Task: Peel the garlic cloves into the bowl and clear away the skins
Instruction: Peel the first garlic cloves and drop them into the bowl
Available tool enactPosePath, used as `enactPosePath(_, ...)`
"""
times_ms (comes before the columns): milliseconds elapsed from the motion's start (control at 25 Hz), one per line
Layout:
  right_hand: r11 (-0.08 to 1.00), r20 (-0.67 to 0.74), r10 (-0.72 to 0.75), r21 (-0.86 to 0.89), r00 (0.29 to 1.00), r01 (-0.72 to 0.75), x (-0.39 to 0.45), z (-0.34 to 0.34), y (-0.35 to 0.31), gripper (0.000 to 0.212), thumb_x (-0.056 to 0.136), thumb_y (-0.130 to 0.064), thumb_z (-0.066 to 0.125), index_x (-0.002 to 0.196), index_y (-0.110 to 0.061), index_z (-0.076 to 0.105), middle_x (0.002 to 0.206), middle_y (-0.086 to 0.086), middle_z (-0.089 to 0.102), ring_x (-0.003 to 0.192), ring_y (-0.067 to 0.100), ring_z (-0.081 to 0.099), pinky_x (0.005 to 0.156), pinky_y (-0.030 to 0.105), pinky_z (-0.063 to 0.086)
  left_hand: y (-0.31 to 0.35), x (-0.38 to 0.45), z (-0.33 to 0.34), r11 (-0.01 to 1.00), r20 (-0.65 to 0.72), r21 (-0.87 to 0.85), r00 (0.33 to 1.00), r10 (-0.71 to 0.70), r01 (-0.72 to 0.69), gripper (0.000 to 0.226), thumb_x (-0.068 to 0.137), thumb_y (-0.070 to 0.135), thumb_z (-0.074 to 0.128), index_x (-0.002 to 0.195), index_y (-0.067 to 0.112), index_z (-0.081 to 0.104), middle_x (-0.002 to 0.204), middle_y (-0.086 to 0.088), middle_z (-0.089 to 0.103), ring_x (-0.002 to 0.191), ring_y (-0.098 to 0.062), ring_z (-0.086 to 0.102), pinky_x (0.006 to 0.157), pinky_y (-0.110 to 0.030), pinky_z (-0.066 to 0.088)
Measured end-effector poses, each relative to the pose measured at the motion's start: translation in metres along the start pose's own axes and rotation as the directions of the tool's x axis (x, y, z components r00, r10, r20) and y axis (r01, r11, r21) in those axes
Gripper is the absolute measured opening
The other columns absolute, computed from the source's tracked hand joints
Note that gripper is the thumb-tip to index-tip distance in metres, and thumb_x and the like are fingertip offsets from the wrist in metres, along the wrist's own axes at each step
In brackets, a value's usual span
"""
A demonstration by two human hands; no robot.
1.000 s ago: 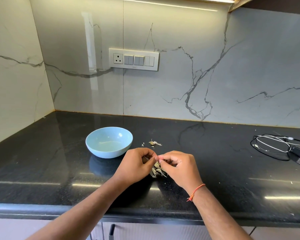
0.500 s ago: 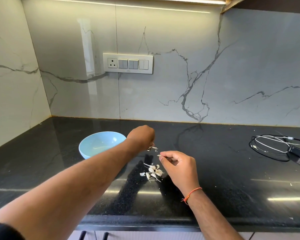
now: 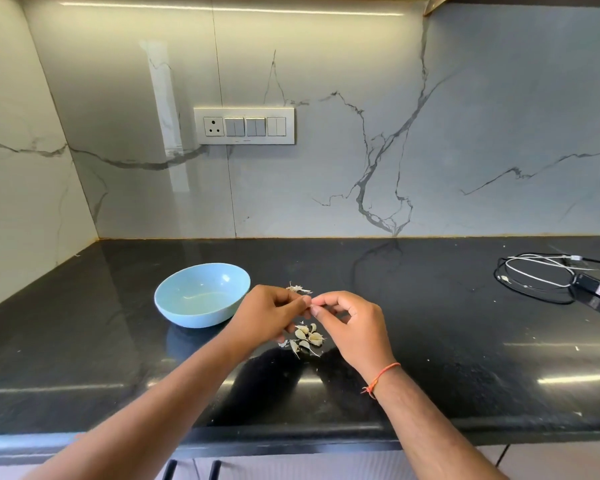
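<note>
A light blue bowl [image 3: 201, 295] stands on the black counter, left of my hands; no cloves show inside it. Several unpeeled garlic cloves [image 3: 307, 337] lie in a small heap on the counter under my hands. A scrap of skins [image 3: 297, 289] lies just behind my fingers. My left hand [image 3: 267, 315] and my right hand [image 3: 352, 323] meet fingertip to fingertip above the heap, pinching one small garlic clove [image 3: 311, 305] between them. Most of that clove is hidden by my fingers.
A coil of white and black cables [image 3: 534, 277] and a black power adapter [image 3: 598, 289] lie at the far right of the counter [image 3: 430, 306]. A switch panel [image 3: 244, 125] is on the marble wall behind. The counter's front edge runs below my forearms.
Half a second ago my left hand was reaching out over the skins behind the heap. It has come back and meets my right hand on the clove again.
</note>
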State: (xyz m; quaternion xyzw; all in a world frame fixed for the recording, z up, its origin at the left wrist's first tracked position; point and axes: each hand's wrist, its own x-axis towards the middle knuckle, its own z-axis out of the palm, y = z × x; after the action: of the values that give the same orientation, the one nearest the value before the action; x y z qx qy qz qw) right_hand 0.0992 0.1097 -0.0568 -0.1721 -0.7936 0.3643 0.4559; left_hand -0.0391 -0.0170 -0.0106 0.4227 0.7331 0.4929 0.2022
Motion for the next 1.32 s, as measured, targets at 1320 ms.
enactPosePath(1320, 0.971, 0.095, -0.172, -0.153, 0.981, 0.185, -0.004, 0.003, -0.001, 0.005, 0.094, -0.015, 0.079, 0.092, -0.02, 0.08, 0.09, -0.013, 0.075, 0.08, 0.01, 0.07, 0.067, 0.018, 0.054, -0.038, -0.02, 0.01, 0.922, -0.221, 0.183, 0.9, 0.376, -0.34, 0.007, 0.097, 0.026, 0.077, 0.093, 0.03, 0.081, 0.075, 0.017, 0.075, 0.057, -0.007, 0.066, 0.057, -0.017, 0.051)
